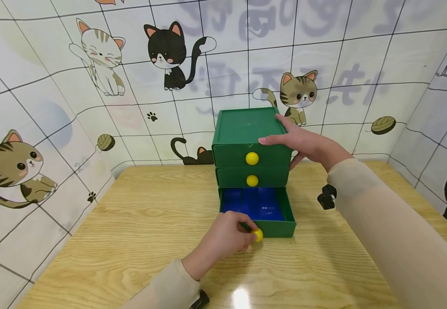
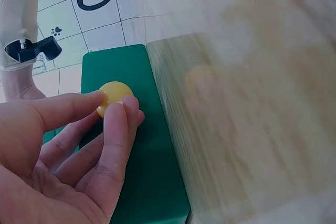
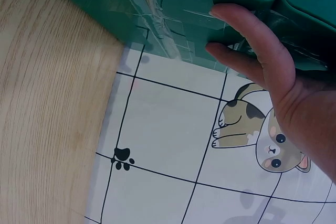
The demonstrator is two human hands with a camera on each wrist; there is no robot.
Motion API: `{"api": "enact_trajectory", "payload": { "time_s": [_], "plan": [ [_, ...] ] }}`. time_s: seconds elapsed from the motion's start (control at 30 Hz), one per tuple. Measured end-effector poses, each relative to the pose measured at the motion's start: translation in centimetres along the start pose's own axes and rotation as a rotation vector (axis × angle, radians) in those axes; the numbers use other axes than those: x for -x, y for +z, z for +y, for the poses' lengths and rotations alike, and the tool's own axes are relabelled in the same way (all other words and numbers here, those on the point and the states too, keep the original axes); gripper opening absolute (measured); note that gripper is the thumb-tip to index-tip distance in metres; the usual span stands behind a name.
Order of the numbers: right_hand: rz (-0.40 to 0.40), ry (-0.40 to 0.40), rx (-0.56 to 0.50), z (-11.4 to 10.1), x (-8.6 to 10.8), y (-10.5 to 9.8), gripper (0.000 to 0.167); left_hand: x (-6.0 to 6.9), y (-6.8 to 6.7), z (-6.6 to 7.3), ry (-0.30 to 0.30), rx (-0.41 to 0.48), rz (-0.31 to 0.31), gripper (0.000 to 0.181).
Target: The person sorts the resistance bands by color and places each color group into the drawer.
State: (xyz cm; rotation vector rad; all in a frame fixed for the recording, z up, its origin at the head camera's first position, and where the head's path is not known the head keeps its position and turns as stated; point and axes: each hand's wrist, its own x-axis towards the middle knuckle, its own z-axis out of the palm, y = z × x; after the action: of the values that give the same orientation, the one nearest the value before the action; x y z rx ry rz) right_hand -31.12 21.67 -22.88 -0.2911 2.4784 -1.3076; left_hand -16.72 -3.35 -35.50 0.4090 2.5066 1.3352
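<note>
A green drawer box (image 1: 250,124) with three stacked drawers stands at the back of the table. Its bottom drawer (image 1: 277,229) is pulled out, showing a dark blue packet (image 1: 252,204) marked "Light" inside. My left hand (image 1: 225,238) pinches the yellow knob (image 1: 259,235) of that drawer between thumb and fingers; the left wrist view shows the same knob (image 2: 116,97) held. Against the upper right side of the box rests my right hand (image 1: 304,139), fingers spread over the top edge and side. In the right wrist view its thumb and a finger (image 3: 252,35) lie along the box's side.
The upper two drawers are closed, each with a yellow knob (image 1: 252,158). The wooden table (image 1: 150,214) spreads out on both sides of the box. A cat-printed wall covering (image 1: 227,56) rises right behind it.
</note>
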Motion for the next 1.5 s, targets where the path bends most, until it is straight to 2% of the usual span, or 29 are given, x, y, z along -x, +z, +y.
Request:
{"api": "enact_trajectory", "payload": {
  "time_s": [0.43, 0.83, 0.93, 1.17, 1.5],
  "plan": [
    [-0.001, 0.001, -0.003, -0.1, 0.1, 0.0, 0.118, -0.2, -0.1, 0.0, 0.007, 0.003, 0.009, 0.004],
    [-0.012, 0.010, 0.007, -0.3, 0.1, -0.1, 0.118, -1.3, -0.5, 0.1, 0.022, -0.016, 0.009, 0.004],
    [-0.014, 0.013, 0.004, -0.3, 0.1, -0.1, 0.118, -1.5, -0.4, 0.0, 0.032, -0.035, 0.030, 0.003],
    [-0.014, 0.010, 0.006, -0.2, 0.0, -0.1, 0.118, -3.0, -0.6, -0.1, 0.046, -0.063, 0.084, 0.004],
    [-0.012, 0.012, 0.008, -0.2, -0.1, -0.2, 0.118, -4.8, -1.1, -0.7, 0.016, 0.027, 0.115, 0.004]
  ]
}}
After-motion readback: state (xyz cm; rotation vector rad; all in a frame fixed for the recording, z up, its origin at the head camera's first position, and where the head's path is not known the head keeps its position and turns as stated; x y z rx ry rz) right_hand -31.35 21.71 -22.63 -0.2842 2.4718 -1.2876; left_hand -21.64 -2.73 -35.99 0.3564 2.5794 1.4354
